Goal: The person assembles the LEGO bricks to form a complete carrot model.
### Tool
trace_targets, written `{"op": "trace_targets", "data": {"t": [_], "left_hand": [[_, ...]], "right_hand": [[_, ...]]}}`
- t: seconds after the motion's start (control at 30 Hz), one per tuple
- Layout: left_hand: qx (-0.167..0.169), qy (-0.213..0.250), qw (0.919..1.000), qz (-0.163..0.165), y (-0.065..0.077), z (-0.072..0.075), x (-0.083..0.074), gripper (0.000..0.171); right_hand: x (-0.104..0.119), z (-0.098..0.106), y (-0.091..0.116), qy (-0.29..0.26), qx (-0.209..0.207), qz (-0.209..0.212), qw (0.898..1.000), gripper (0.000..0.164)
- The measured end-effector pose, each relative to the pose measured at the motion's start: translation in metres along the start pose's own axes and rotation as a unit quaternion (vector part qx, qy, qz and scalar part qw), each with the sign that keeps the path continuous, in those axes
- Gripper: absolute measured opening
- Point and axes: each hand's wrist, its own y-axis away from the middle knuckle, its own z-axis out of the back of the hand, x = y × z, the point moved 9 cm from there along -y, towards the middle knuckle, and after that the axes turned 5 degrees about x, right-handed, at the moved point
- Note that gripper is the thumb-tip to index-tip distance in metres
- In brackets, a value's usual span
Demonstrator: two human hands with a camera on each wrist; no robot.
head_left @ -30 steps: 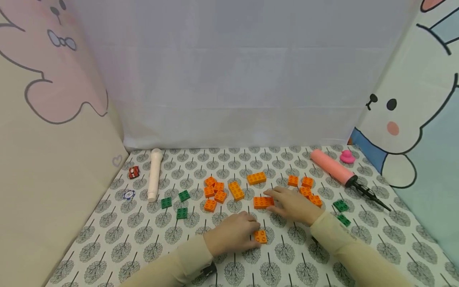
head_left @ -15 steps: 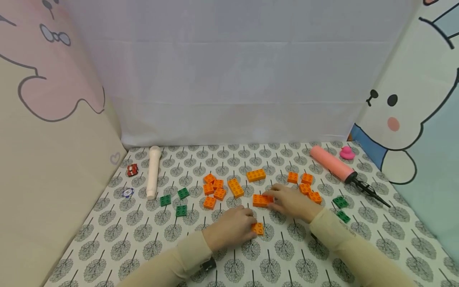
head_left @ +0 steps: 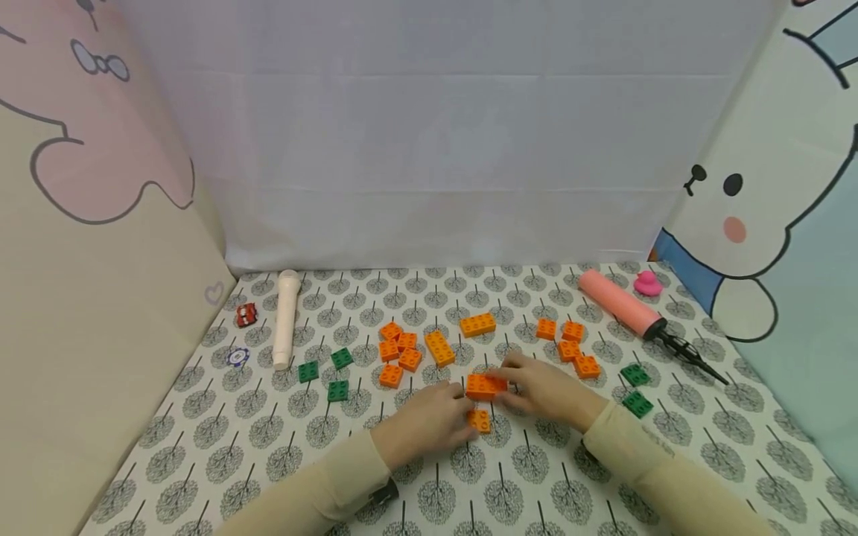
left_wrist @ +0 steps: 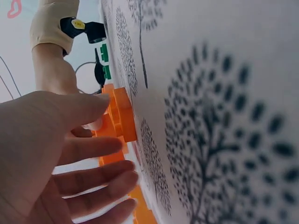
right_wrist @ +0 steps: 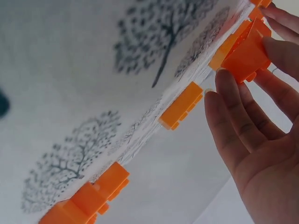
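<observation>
In the head view my left hand [head_left: 424, 423] pinches a small orange building brick [head_left: 479, 421] between thumb and index finger. The left wrist view shows this brick [left_wrist: 124, 114] by the patterned cloth, the other fingers stretched out. My right hand [head_left: 551, 391] grips a longer red-orange brick [head_left: 484, 386] just beyond the small one. Seen from the right wrist, thumb and fingertips hold the long brick [right_wrist: 246, 55] tilted, apparently off the cloth. Two lighter orange long bricks, one on the left [head_left: 439, 348] and one farther back [head_left: 478, 324], lie beyond the hands.
Small orange bricks lie in a left group [head_left: 407, 342] and a right group [head_left: 570, 351]. Green bricks [head_left: 338, 391] sit to the left, others [head_left: 637, 404] near the right sleeve. Farther out are a white microphone-shaped stick [head_left: 287, 320], red toy car [head_left: 246, 314], pink pump [head_left: 620, 303] and pink duck [head_left: 647, 283].
My right hand takes hold of the long brick and brings it nearer to me and slightly left. The left hand moves a little forward with the small brick, so the two bricks are closer together.
</observation>
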Motion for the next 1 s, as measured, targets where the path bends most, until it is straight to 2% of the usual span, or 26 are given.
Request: {"op": "trace_targets", "data": {"t": [0.17,0.27,0.47,0.67,1.0], "left_hand": [[-0.068,0.021,0.9974,-0.008,0.007,0.014,0.003,0.020],[-0.093,0.022,0.9954,-0.007,0.010,0.020,0.007,0.018],[-0.067,0.027,0.9974,0.005,0.008,0.016,0.013,0.042],[-0.056,0.024,0.9980,-0.015,0.005,0.011,0.011,0.036],[-0.066,0.039,0.9967,-0.029,0.007,0.012,0.009,0.033]], "right_hand": [[0.011,-0.003,0.004,-0.013,-0.007,0.030,0.999,0.037],[0.018,-0.004,0.006,-0.020,-0.007,0.044,0.999,0.036],[0.031,-0.007,0.009,-0.024,0.004,0.055,0.998,0.035],[0.033,-0.008,0.012,-0.010,0.001,0.055,0.998,0.035],[0.034,-0.010,0.013,-0.001,0.003,0.048,0.999,0.036]]}}
